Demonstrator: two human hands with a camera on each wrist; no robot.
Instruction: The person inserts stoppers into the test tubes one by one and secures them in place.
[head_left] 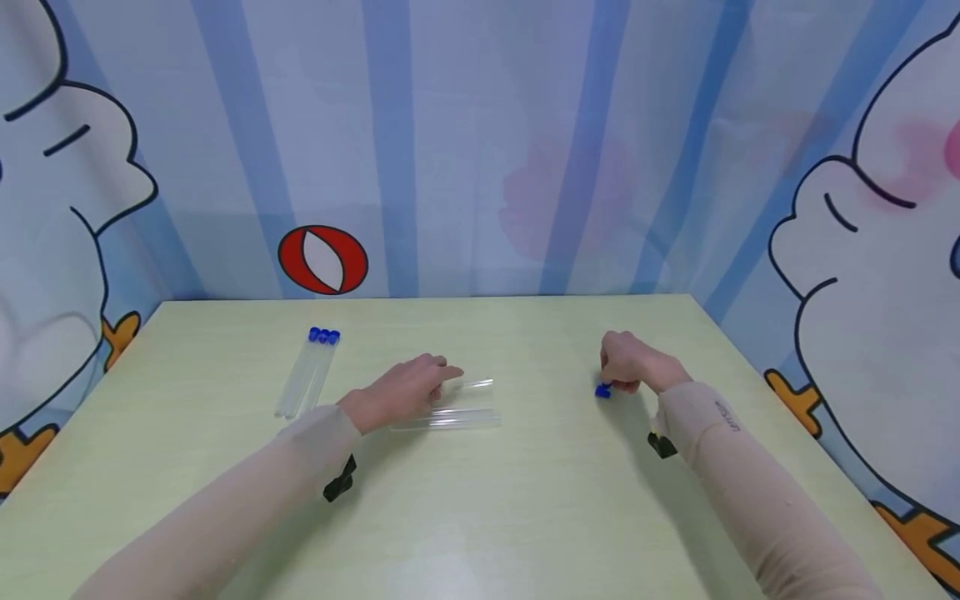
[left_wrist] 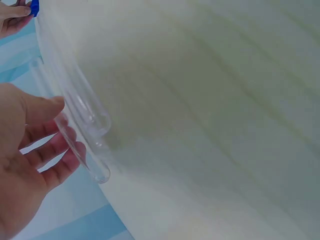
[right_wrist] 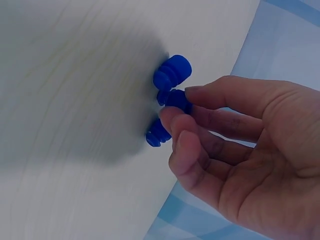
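My left hand (head_left: 405,388) holds a clear test tube (left_wrist: 97,167) between thumb and fingers, its rounded end jutting past the fingertips. Beside it on the table lie more clear test tubes (head_left: 457,422), close together; their exact number is hard to tell. Over to the right, my right hand (head_left: 637,362) pinches a small blue stopper (right_wrist: 178,100) with thumb and index finger, low over the tabletop. Another blue stopper (right_wrist: 173,72) lies right next to it, and a third blue stopper (right_wrist: 158,133) is partly hidden behind the fingers.
Three test tubes (head_left: 306,379) with blue stoppers (head_left: 324,336) in their ends lie side by side at the left of the pale table (head_left: 480,517). A striped blue curtain (head_left: 465,150) with cartoon figures hangs behind and at both sides.
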